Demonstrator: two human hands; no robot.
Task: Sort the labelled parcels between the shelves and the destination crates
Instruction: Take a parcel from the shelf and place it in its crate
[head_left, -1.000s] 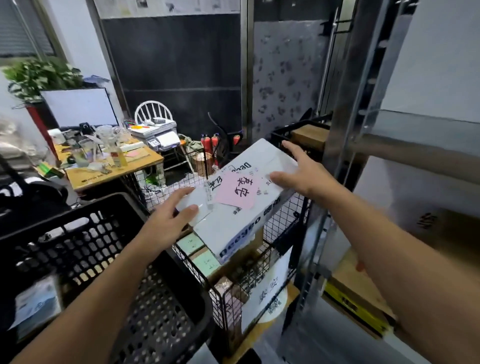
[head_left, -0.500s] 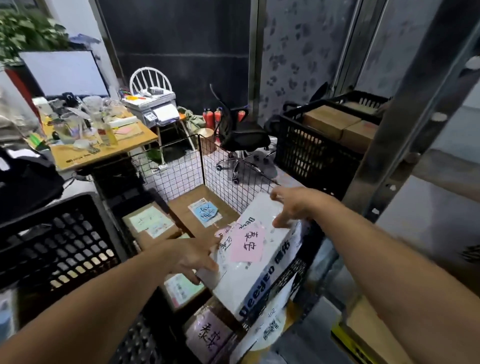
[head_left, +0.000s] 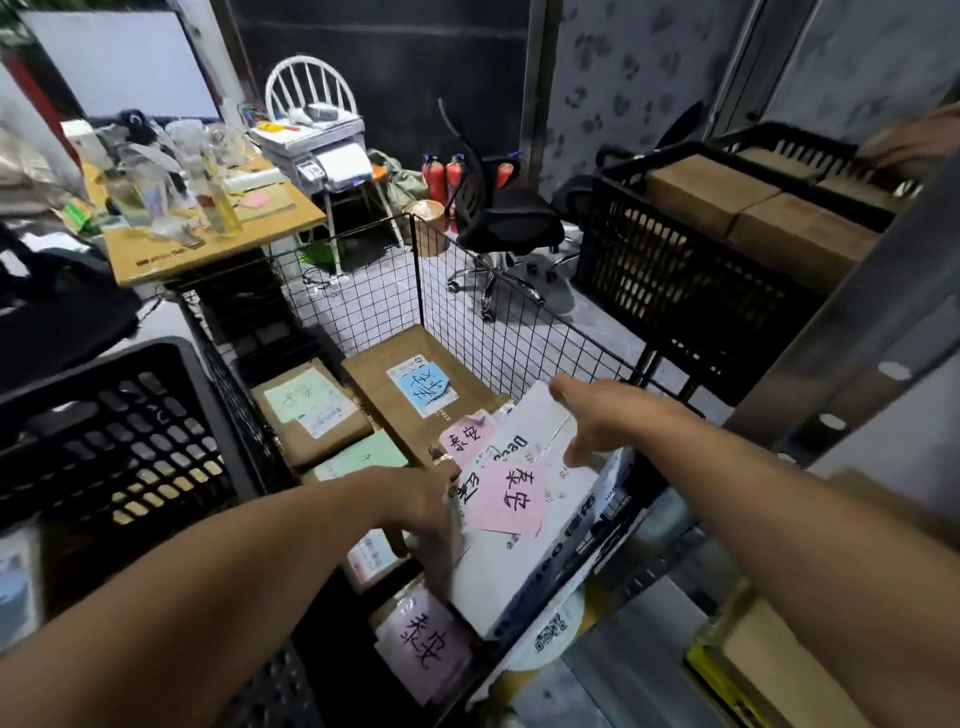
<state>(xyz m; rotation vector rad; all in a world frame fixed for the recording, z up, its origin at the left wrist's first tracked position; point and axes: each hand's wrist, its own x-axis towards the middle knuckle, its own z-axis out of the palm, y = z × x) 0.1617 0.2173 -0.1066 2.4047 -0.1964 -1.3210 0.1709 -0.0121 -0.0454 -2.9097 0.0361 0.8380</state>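
Observation:
A white parcel (head_left: 524, 561) with a pink handwritten label (head_left: 511, 501) sits tilted low inside the black wire crate (head_left: 493, 322), near its right wall. My left hand (head_left: 423, 512) grips its left edge, fingers reaching down the side. My right hand (head_left: 597, 413) holds the far top corner, thumb on the top face. Under and around it lie brown parcels: one with a blue label (head_left: 421, 389), one with a green label (head_left: 304, 402), and a pink-labelled one (head_left: 431, 644) at the front.
A black plastic crate (head_left: 130, 426) stands to the left. Another black crate (head_left: 675, 270) with cardboard boxes is at the right rear. The metal shelf upright (head_left: 857, 332) rises on the right. An office chair (head_left: 509, 223) and a cluttered desk (head_left: 208, 239) stand behind.
Both hands have lowered the white parcel from above the wire crate's rim down into it. My view has tipped downward.

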